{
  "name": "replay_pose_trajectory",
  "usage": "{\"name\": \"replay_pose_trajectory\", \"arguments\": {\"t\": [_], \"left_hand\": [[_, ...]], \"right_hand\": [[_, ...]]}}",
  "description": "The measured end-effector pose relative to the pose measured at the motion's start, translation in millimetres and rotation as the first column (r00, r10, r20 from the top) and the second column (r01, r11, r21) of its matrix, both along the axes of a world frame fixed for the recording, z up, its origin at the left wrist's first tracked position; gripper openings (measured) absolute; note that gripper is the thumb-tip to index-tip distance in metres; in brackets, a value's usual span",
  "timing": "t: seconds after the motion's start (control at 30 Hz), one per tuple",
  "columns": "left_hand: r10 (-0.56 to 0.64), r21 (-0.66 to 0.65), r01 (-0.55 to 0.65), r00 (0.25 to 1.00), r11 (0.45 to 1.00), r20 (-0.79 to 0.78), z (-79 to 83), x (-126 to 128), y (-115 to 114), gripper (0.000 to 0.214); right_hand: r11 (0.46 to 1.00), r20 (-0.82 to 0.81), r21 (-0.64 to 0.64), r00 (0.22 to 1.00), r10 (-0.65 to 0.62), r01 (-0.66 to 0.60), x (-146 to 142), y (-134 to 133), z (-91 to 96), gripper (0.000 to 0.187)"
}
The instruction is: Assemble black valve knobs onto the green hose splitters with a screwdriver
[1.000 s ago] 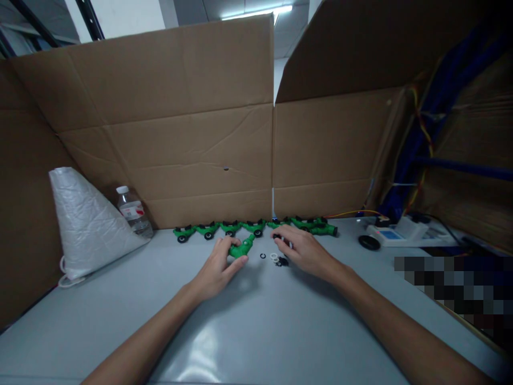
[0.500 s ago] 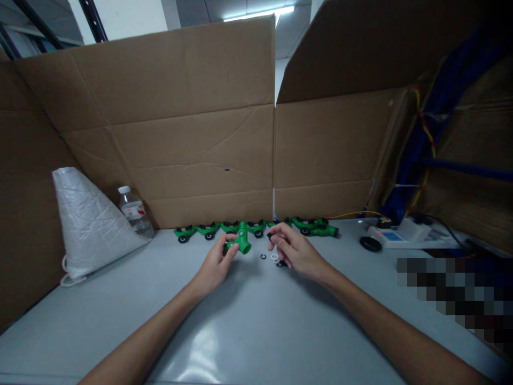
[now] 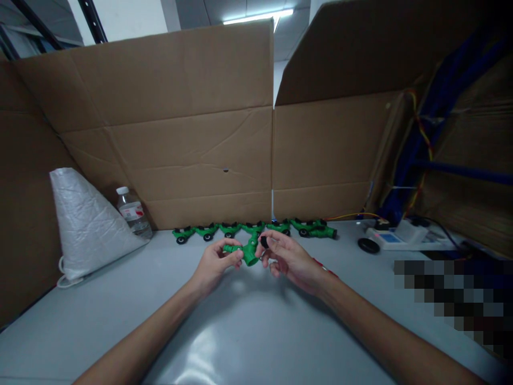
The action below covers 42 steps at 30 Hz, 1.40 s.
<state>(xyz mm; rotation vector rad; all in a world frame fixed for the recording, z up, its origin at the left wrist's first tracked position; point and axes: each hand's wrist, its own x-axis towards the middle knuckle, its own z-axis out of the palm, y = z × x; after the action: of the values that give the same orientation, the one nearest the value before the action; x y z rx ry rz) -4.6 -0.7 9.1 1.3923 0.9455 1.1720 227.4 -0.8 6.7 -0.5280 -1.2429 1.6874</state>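
Note:
My left hand pinches one arm of a green branched pipe fitting between thumb and fingers, its wide round end facing down toward me. Close to the fitting's right side, my right hand grips a small black round part in its fingertips. Whether the black part touches the fitting I cannot tell. Behind both hands, a row of green fittings with black parts stands along the foot of the cardboard. The small rings on the table are hidden by my right hand.
A silvery bag and a water bottle stand at the left against the cardboard wall. On the right lie a black ring, a white power strip and cables. Part of a red object shows behind my right wrist.
My left hand has brought the fitting slightly right and turned it. My right hand has moved left and closer to it with the black part, so the hands are now nearly together.

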Motion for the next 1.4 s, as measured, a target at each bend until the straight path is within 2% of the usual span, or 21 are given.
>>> {"name": "replay_pose_trajectory", "arguments": {"t": [0.13, 0.27, 0.47, 0.63, 0.83, 1.0, 1.27, 1.4], "left_hand": [[-0.05, -0.09, 0.06, 0.993, 0.994, 0.108, 4.1, 0.1, -3.6, 0.051], [-0.076, -0.122, 0.093, 0.988, 0.988, 0.134, 7.5, -1.7, -6.6, 0.051], [-0.122, -0.063, 0.133, 0.979, 0.989, 0.161, 2.8, -1.2, -5.0, 0.037], [-0.152, -0.048, 0.16, 0.978, 0.986, 0.145, 2.1, 2.3, -5.7, 0.039], [-0.201, -0.09, 0.219, 0.963, 0.972, 0.181, 6.1, 3.7, -9.4, 0.042], [-0.258, -0.088, 0.277, 0.949, 0.957, 0.183, 6.1, 3.0, -10.6, 0.044], [-0.278, -0.003, 0.279, 0.958, 0.96, 0.073, 0.9, 1.7, -7.9, 0.048], [-0.223, 0.038, 0.222, 0.975, 0.974, 0.021, -1.8, 1.4, -5.8, 0.046]], "right_hand": [[0.999, -0.02, -0.039, 0.999, 0.036, -0.037, -1.9, -3.6, 1.1, 0.046], [0.998, -0.053, -0.054, 0.998, 0.034, -0.037, 0.3, -2.1, 0.3, 0.044], [0.996, -0.058, -0.073, 0.998, 0.039, -0.044, 2.5, -3.3, 5.0, 0.039], [0.995, -0.06, -0.055, 0.995, 0.074, -0.077, 2.3, -5.1, 5.9, 0.038], [0.997, 0.061, 0.077, 0.998, -0.03, 0.026, -5.3, -2.8, 0.6, 0.046], [0.972, 0.112, 0.202, 0.983, -0.148, 0.123, -14.4, -4.3, -1.8, 0.041], [0.92, 0.189, 0.342, 0.945, -0.266, 0.19, -17.7, -6.6, -6.3, 0.032], [0.883, 0.229, 0.419, 0.917, -0.327, 0.21, -19.3, -9.7, -6.9, 0.025]]}}
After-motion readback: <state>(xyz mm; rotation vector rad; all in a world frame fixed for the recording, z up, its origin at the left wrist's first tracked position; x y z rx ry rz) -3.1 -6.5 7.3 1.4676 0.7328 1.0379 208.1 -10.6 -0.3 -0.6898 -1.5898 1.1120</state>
